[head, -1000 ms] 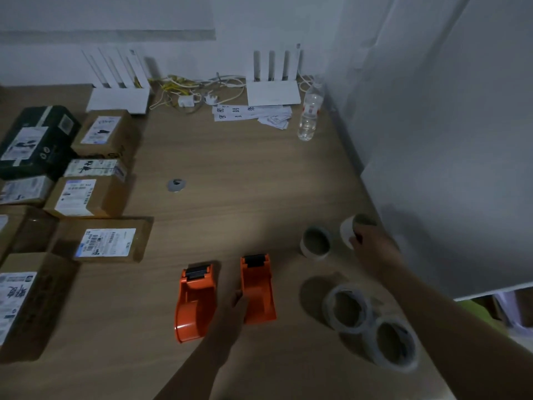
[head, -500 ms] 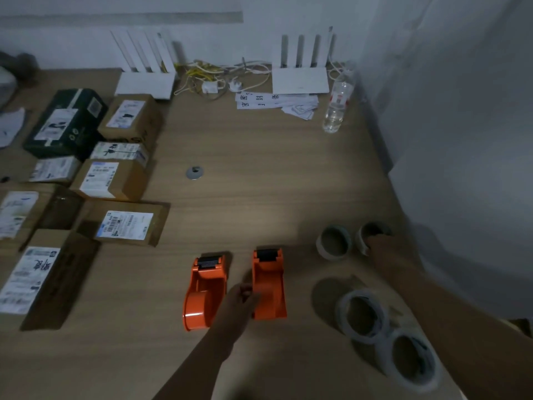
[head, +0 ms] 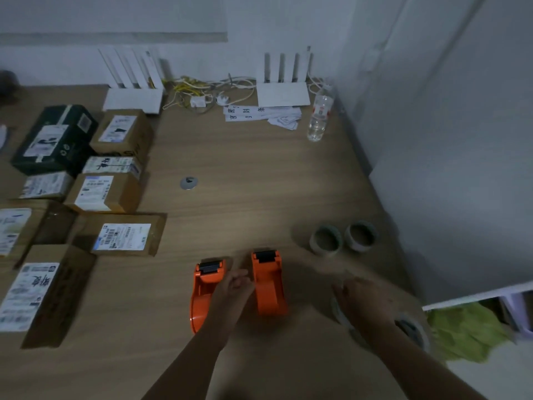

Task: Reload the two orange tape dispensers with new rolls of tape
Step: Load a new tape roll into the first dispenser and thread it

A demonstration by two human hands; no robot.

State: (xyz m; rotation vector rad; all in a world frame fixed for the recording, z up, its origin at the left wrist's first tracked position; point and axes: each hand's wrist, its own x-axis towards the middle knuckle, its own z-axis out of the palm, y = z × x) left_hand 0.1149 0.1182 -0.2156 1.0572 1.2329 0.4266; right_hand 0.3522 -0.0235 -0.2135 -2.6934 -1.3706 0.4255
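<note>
**Hands down at the dispensers, new rolls not yet loaded**

Nearest, the right hand hangs blurred over the two clear rolls at the desk's right edge; whether it is spread or gripping one cannot be told. The left hand, fingers loosely curled and holding nothing, lies between the two orange dispensers, touching the left one. Both dispensers look empty.

The likely trouble is a roll nudged off the near desk edge, since they lie close to it, or a roll threaded sticky side wrong in this dim light.

Further back, two empty cores sit just beyond the dispensers. Parcels crowd the left side, well clear of the work. A bottle and routers stand far off.
</note>
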